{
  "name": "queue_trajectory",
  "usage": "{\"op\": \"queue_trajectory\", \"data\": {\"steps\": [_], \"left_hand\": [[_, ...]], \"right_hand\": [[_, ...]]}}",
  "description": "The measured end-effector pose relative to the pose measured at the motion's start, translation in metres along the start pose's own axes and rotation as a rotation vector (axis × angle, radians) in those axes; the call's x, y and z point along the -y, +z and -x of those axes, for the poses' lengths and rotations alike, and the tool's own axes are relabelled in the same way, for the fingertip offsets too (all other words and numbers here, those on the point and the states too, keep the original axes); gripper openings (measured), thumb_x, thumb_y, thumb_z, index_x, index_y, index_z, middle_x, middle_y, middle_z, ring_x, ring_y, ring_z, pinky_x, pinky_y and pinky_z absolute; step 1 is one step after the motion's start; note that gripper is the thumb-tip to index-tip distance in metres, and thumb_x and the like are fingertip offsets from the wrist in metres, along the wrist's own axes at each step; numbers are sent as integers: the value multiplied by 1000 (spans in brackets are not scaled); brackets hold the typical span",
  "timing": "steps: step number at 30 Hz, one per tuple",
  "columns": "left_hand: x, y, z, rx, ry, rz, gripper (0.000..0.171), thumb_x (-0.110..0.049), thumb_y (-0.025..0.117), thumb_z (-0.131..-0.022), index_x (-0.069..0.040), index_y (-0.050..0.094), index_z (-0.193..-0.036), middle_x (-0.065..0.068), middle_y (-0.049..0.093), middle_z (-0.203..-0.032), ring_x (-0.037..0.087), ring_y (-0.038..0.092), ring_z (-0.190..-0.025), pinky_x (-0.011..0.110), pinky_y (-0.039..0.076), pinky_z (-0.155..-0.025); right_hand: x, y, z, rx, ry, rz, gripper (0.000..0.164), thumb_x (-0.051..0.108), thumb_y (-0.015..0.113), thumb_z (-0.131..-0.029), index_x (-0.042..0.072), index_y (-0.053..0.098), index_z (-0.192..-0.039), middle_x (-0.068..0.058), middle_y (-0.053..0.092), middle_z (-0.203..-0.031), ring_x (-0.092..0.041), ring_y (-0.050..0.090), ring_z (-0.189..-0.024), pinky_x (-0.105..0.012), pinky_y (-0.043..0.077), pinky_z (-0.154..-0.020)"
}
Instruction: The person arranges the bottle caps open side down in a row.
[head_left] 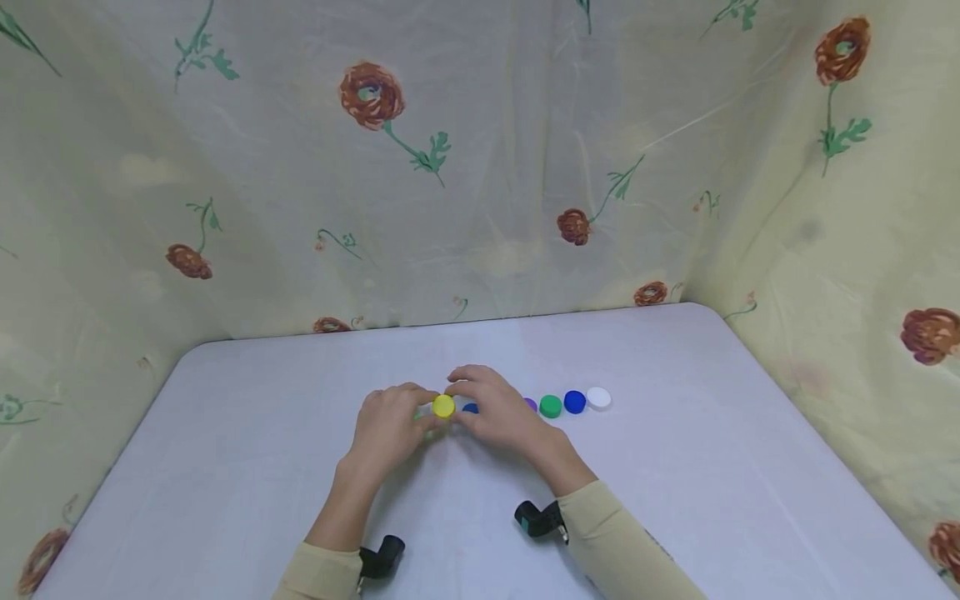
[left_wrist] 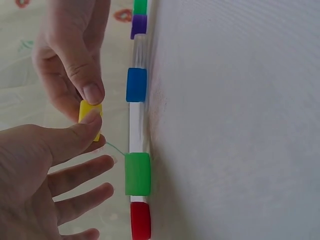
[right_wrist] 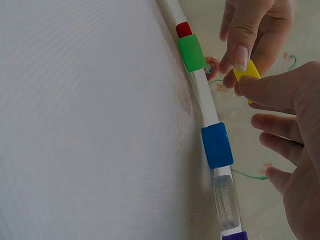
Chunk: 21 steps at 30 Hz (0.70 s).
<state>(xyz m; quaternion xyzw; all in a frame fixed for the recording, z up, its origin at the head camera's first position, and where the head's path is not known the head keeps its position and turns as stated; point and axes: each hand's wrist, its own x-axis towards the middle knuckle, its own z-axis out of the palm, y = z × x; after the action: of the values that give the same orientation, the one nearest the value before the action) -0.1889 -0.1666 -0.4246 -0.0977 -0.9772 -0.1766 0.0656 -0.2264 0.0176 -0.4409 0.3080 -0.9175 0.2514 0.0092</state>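
Observation:
A yellow bottle cap (head_left: 444, 406) is held up over the table between both hands. My left hand (head_left: 386, 425) pinches one side of it between thumb and index finger, the other fingers spread. From the opposite side my right hand (head_left: 498, 408) pinches the same cap with thumb and fingertip. Beneath the hands runs a row of caps on the table: a red cap (left_wrist: 140, 220), a green cap (left_wrist: 138, 174), a blue cap (right_wrist: 217, 145), a clear ridged cap (right_wrist: 226, 201) and a purple cap (left_wrist: 139, 26). In the head view the hands hide part of this row.
Rightward the row continues with another green cap (head_left: 551, 407), a dark blue cap (head_left: 575, 402) and a white cap (head_left: 599, 398). The white table (head_left: 247, 467) reaches back to a flowered curtain (head_left: 480, 167), which also hangs at both sides. Each wrist carries a black camera.

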Motion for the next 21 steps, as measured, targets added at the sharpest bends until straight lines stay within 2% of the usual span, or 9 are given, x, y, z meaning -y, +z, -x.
{"op": "queue_trajectory", "data": {"steps": [10, 21], "left_hand": [[-2, 2, -1, -5, -24, -33, 34, -36, 81, -82, -19, 77, -111, 2, 74, -116, 26, 68, -112, 52, 48, -97], [-2, 12, -3, -4, -30, -54, 31, -34, 82, -81, -17, 77, -107, 3, 75, -112, 26, 69, -108, 51, 50, -94]], "right_hand": [[-2, 1, -1, 15, 6, 1, 26, 26, 67, -95, 15, 71, -118, -3, 57, -142, -24, 44, -141, -44, 36, -118], [-5, 7, -1, 28, 60, 5, 25, 28, 68, -94, 15, 72, -116, -3, 60, -139, -24, 46, -140, -45, 38, -117]]}}
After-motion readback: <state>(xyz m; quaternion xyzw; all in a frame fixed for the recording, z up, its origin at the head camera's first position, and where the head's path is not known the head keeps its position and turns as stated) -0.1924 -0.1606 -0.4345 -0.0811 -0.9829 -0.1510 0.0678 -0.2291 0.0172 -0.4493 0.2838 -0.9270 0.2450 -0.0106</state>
